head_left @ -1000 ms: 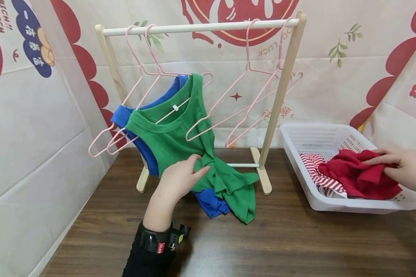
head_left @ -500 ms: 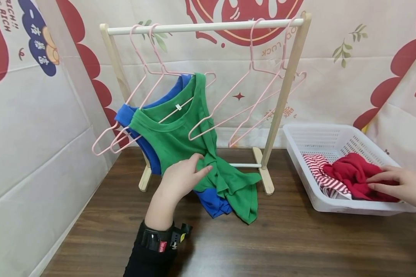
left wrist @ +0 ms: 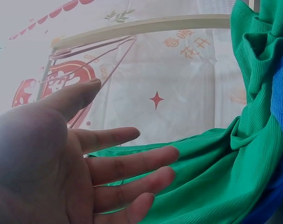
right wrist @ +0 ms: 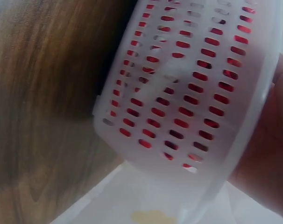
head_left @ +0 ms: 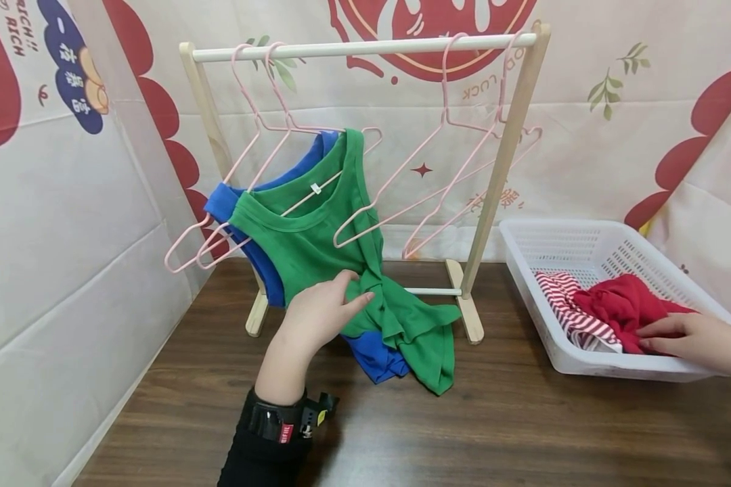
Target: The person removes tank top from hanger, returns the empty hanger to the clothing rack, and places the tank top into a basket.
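A green tank top (head_left: 304,243) hangs on a pink hanger (head_left: 274,135), in front of a blue one (head_left: 268,270). The lower part of the green tank top is gathered and trails to the right. In front of it my left hand (head_left: 319,311) stands with fingers extended; in the left wrist view that hand (left wrist: 85,163) holds nothing. My right hand (head_left: 694,338) reaches over the near rim of the white basket (head_left: 526,318), relaxed fingertips touching a red garment (head_left: 624,304); its thumb is hidden. A red-and-white striped garment (head_left: 575,314) lies beside the red one.
The wooden rack (head_left: 499,176) stands on a brown table (head_left: 438,433) with a white top rail (head_left: 365,47). Two bare pink hangers (head_left: 396,179) hang at its right end. Printed cloth walls (head_left: 615,149) close off the back and sides. The basket's perforated side (right wrist: 188,93) fills the right wrist view.
The red garment has dropped lower and bunched up in the basket. My right hand has moved down towards the near rim. My left hand keeps its place by the green tank top.
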Demonstrator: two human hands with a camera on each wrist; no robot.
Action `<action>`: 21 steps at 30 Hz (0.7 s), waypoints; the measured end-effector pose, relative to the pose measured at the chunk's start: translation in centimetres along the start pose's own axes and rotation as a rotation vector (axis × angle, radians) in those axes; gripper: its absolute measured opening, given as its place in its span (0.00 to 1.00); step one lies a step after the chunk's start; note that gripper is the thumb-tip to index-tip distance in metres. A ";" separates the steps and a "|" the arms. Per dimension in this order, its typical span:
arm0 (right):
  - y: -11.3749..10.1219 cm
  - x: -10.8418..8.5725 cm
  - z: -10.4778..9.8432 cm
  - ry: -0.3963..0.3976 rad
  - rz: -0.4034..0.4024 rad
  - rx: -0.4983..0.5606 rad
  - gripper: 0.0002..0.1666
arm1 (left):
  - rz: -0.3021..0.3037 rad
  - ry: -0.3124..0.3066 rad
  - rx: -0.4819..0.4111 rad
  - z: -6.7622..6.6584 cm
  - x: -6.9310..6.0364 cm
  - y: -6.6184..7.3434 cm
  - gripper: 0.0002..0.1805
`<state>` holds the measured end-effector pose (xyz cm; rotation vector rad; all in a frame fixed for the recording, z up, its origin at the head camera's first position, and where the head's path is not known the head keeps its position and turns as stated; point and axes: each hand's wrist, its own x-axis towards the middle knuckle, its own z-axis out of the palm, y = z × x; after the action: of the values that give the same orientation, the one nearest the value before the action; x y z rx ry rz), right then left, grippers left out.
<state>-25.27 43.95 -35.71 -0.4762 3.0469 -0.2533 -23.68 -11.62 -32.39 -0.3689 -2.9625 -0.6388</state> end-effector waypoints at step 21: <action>-5.7 -0.3 -2.4 -0.018 0.069 -0.171 0.30 | 0.023 0.184 -0.042 -0.4 -0.1 0.3 0.25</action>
<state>-23.44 39.08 -32.37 -0.3784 3.0744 0.0147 -23.51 -11.50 -31.91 -0.3274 -2.7704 -0.6932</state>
